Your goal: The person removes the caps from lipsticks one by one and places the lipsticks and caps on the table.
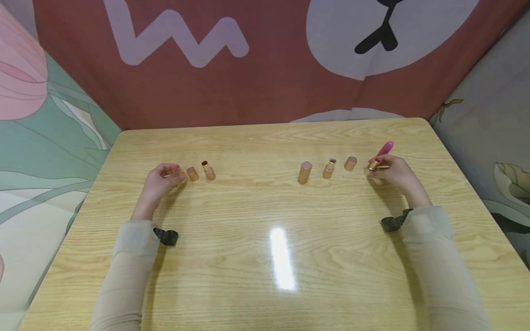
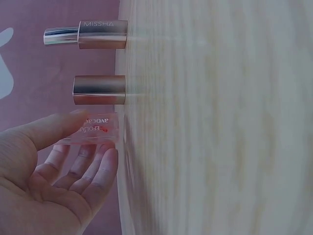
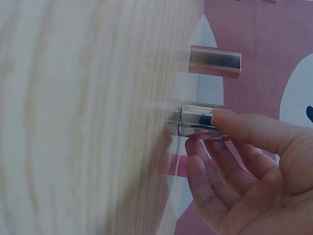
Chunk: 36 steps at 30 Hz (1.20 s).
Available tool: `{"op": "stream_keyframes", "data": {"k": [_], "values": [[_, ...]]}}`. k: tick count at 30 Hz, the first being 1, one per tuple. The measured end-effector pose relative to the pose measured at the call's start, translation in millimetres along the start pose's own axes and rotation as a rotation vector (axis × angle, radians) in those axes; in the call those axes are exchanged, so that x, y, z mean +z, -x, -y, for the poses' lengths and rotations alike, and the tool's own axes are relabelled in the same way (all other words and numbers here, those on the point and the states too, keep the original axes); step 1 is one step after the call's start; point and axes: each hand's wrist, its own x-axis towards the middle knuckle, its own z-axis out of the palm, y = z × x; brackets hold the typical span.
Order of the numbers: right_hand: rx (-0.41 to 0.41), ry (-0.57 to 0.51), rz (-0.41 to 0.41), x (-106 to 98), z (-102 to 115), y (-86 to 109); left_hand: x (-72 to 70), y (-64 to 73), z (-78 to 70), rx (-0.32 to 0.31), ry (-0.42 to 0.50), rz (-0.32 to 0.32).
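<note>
L hand (image 1: 163, 175) part-curled, pinching clear pink tube (image 2: 105, 128), L side of tbl (image 1: 232, 230), just beside short cap (image 1: 192, 174). Best: light grip, base level, don't knock cap. R hand (image 1: 392, 171) pinching shiny lipstick (image 3: 195, 120), tbl R side, w/ thumb + fingers. Upright, steady; mind pink stick (image 1: 386, 148) behind.

Copper lipstick tube (image 2: 102, 35): on its body, the brand name "MISSHA" is showing in pale capital letters.
Clear pink piece (image 2: 110, 128): two lines are appearing, seemingly "avoca" and "EFOLA"; the left hand (image 2: 56, 178) is partly covering these words.
</note>
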Motion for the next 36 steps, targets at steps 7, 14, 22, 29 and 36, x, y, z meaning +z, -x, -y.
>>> {"op": "stream_keyframes", "data": {"k": [7, 14, 22, 29, 36], "values": [[0.017, -0.001, -0.002, -1.3, 4.9, 1.5, -0.5, 0.4, 0.1, -0.015, -0.008, 0.015], [0.019, 0.011, -0.026, -4.0, 4.6, 5.2, -0.4, -0.2, 1.3, -0.018, 0.002, 0.035], [0.001, -0.045, -0.053, -8.6, 7.7, 9.3, -0.4, -1.0, 2.0, -0.009, 0.009, 0.047], [0.004, -0.029, -0.06, -12.5, 22.1, 16.5, -0.4, -1.5, 1.8, -0.016, -0.009, 0.06], [0.003, -0.012, -0.09, -15.0, 33.6, 20.5, -1.1, -0.6, 0.8, -0.018, 0.029, 0.095]]}}
